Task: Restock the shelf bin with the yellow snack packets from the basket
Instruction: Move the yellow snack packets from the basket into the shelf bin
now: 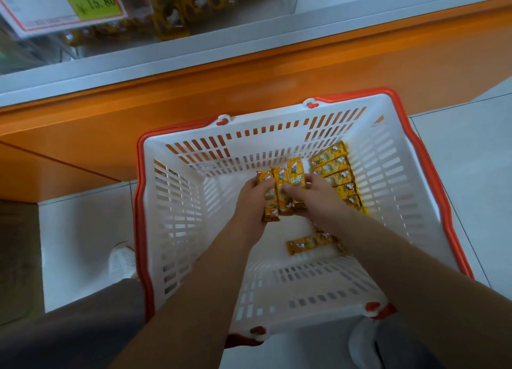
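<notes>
Both hands clamp three yellow packets (pixel 281 191), held side by side. Left hand (pixel 250 202) curled round left edge; right hand (pixel 318 199) fingers wrapped over right edge. Grip sits inside white basket (pixel 144 202). Just right of grip: row of packets (pixel 336 177) along wall. Nearer me than grip: loose packet (pixel 309 242), flat. Shelf bin (pixel 171 11) well ahead of grip.

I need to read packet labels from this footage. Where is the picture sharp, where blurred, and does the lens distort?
Head view throughout: the held packets and basket are fairly sharp; the shelf bin and price tag at top are blurred, though 15.80 reads; the wide-angle lens bows the orange ledge; light is even, without harsh glare.
</notes>
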